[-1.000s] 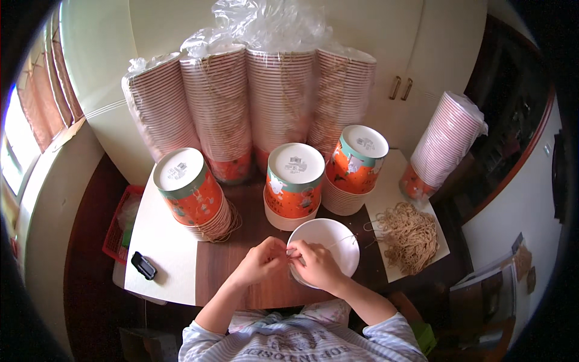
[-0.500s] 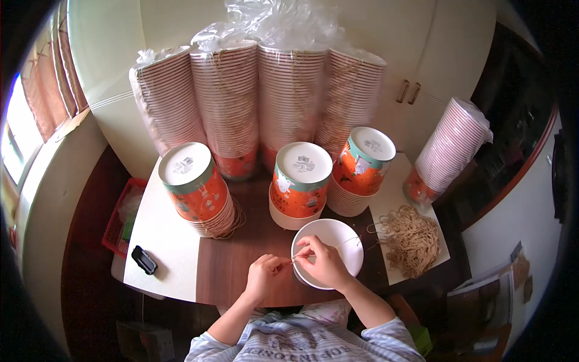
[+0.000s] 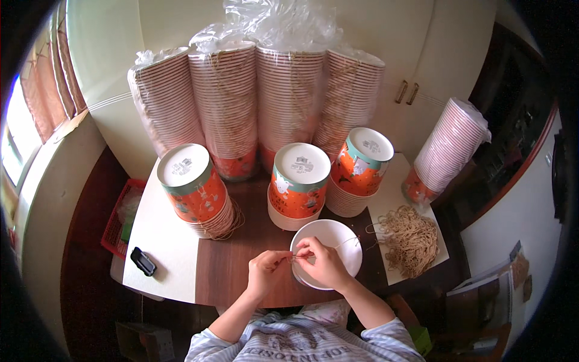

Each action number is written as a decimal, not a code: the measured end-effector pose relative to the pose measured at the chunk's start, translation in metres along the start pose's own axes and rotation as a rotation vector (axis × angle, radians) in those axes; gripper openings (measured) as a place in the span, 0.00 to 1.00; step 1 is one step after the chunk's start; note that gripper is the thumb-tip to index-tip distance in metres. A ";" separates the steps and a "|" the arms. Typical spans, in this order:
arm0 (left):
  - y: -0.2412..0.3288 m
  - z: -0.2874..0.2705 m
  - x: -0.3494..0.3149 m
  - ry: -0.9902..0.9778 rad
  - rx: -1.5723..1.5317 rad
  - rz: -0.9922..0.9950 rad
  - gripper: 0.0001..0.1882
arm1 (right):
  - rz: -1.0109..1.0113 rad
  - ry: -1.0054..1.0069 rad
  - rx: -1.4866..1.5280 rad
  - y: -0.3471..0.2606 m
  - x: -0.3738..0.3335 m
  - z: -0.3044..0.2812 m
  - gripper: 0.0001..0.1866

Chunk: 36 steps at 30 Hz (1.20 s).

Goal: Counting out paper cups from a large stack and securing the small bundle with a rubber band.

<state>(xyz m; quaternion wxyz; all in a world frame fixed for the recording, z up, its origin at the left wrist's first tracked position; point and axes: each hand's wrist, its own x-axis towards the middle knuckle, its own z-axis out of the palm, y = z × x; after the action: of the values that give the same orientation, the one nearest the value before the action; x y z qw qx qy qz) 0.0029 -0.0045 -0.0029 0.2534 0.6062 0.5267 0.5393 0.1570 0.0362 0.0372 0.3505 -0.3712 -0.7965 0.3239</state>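
Over the left rim of a white open tub [image 3: 351,269], my two hands meet fingertip to fingertip. My left hand [image 3: 267,274] pinches a thin piece of string [image 3: 348,242], and my right hand [image 3: 325,265] pinches it too, with its fingers curled. Part of that string runs across the tub to its right rim; the bit between my fingertips is too small to make out well. Just beyond the tub stand upturned orange and green paper buckets, one stack in the middle [image 3: 300,196] and another to its right [image 3: 359,172].
A heap of tan string [image 3: 413,244] lies right of the tub. Another bucket stack [image 3: 202,196], with string around its base, stands left. Tall plastic-wrapped stacks [image 3: 226,102] line the back; one more [image 3: 449,145] leans far right. A small black case [image 3: 143,261] lies left.
My hands stay pinched together at the tub's rim, with only a slight shift of the left hand and fingertips. The rest looks the same.
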 end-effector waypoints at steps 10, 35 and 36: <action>0.002 -0.004 -0.002 -0.065 -0.138 0.048 0.09 | -0.009 0.026 -0.010 -0.001 0.000 0.000 0.12; -0.009 -0.002 0.006 -0.214 -0.900 -0.379 0.08 | -0.017 -0.081 -0.003 -0.009 -0.004 -0.016 0.07; -0.010 -0.002 0.007 -0.217 -0.916 -0.385 0.08 | -0.017 -0.081 -0.003 -0.010 -0.004 -0.016 0.07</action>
<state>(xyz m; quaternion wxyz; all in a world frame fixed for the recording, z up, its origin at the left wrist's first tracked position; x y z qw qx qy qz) -0.0033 0.0042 -0.0081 0.6412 0.3774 0.3088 0.5925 0.1680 0.0317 0.0517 0.3199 -0.3515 -0.8138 0.3344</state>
